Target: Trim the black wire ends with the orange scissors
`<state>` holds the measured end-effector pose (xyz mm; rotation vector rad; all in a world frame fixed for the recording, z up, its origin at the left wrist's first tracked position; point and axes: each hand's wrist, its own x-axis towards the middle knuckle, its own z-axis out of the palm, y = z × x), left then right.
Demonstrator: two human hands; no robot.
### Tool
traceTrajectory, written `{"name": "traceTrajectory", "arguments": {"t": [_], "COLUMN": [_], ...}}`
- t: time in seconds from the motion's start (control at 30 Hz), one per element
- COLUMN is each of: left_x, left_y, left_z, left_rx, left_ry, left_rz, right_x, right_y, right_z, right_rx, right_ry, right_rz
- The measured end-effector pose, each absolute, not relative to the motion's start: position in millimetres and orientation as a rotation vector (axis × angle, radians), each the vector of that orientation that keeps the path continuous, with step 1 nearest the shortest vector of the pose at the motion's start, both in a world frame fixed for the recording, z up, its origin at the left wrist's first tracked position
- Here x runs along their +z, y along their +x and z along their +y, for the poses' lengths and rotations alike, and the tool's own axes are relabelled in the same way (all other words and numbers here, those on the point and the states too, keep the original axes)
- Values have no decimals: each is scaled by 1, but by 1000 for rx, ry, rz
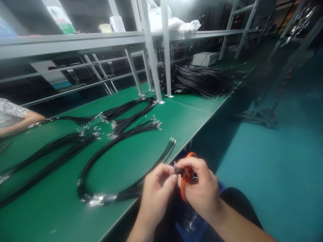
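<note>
My left hand is pinched shut on the end of a thin black wire, just off the front edge of the green bench. My right hand is closed around an orange-handled tool, probably scissors, whose tip meets the wire end between my hands. A looped bundle of black wires with metal terminals lies on the bench right beside my left hand. Whether the wire I hold belongs to that bundle I cannot tell.
Several more black wire bundles lie across the bench. A large heap of black cables and a white box sit further along. Grey shelf uprights stand on the bench. Another person's arm rests at far left. A blue container sits below my hands.
</note>
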<state>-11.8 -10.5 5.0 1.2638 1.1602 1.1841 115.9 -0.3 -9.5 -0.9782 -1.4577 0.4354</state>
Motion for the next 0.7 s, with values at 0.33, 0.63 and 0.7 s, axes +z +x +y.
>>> {"name": "traceTrajectory", "arguments": {"t": [0.33, 0.63, 0.7], "left_x": [-1, -8, -8], "left_y": [-15, -13, -14], "left_z": [-9, -9, -10], "left_rx": [1330, 1433, 1415], "left_ry": [1238, 1393, 1442], "left_rz": [1168, 1196, 1204], "right_x": [-22, -7, -4], "right_y": [131, 124, 124], "right_z": [-25, -31, -29], "right_rx": [869, 1776, 1811], "right_ry": [-1106, -1135, -1137], "right_rz": [-1304, -900, -900]}}
